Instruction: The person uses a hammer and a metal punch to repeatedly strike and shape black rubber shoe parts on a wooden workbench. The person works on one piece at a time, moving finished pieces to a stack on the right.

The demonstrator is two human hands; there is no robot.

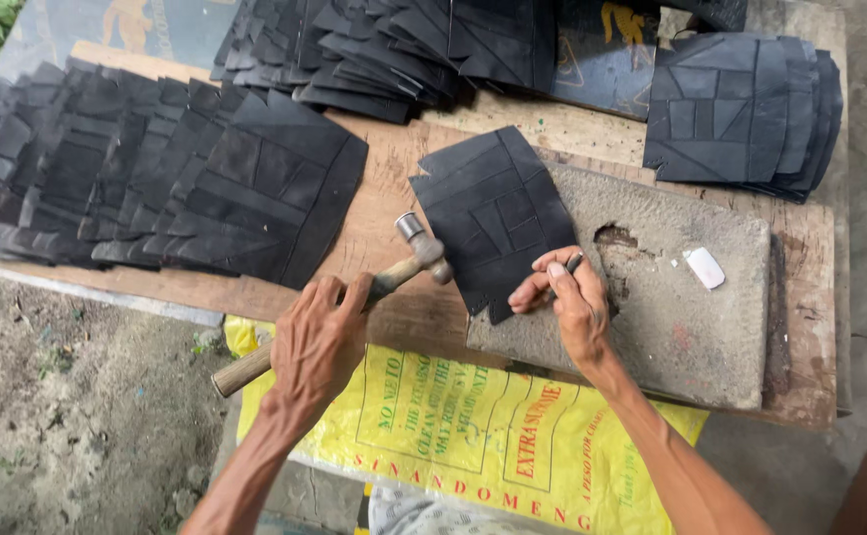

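Observation:
My left hand [317, 342] grips the wooden handle of a hammer [417, 248], whose metal head hangs just left of a black patchwork rubber sheet [493, 213]. That sheet lies partly on a grey stone slab [681, 307]. My right hand [572, 297] rests on the sheet's lower right corner and pinches a thin dark metal punch [573, 264] against it.
Overlapping rows of black patchwork sheets [156, 168] cover the wooden board [384, 198] at left, with more stacks at the back [384, 45] and right [741, 109]. A small white block [704, 267] lies on the slab. A yellow printed sack [473, 426] hangs below the board's edge.

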